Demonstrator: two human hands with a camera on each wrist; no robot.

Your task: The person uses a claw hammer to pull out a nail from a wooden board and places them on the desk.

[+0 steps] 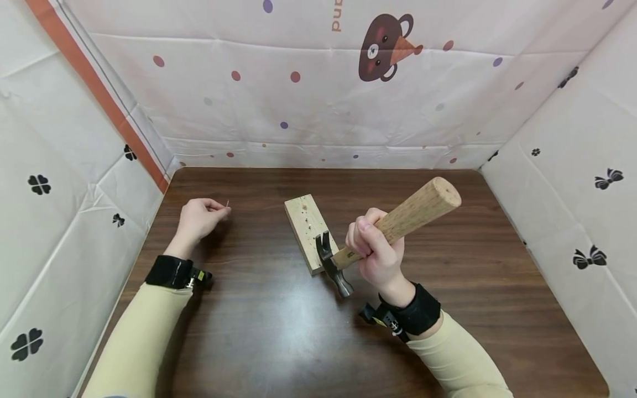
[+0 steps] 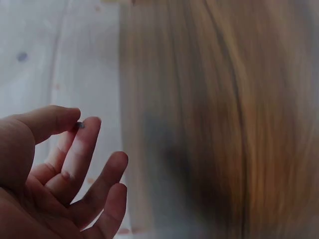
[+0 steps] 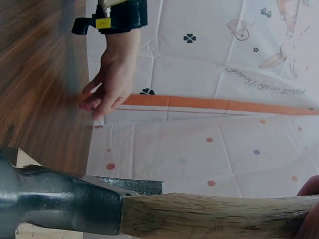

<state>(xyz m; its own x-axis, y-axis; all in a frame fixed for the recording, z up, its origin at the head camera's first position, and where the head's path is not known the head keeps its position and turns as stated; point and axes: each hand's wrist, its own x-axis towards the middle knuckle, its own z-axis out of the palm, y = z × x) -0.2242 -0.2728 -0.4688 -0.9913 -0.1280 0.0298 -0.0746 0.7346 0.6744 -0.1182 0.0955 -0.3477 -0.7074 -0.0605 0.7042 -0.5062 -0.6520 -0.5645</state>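
Note:
My left hand [image 1: 199,220] is above the left part of the tabletop, pinching a thin nail [image 1: 228,203] between thumb and fingertips. In the left wrist view only a small grey end of the nail [image 2: 80,125] shows; the other fingers are loosely bent. My right hand [image 1: 376,249] grips a claw hammer [image 1: 410,213] by its wooden handle, close to the metal head. The hammer's head overlaps the near end of a pale wooden block [image 1: 306,221] in the head view. Several small dark spots, like nail heads or holes, run along the block's top.
A dark brown wood-grain table [image 1: 278,342] lies under everything. White printed cloth [image 1: 318,105] hangs behind it and along both sides. Black straps with small cameras sit on both wrists.

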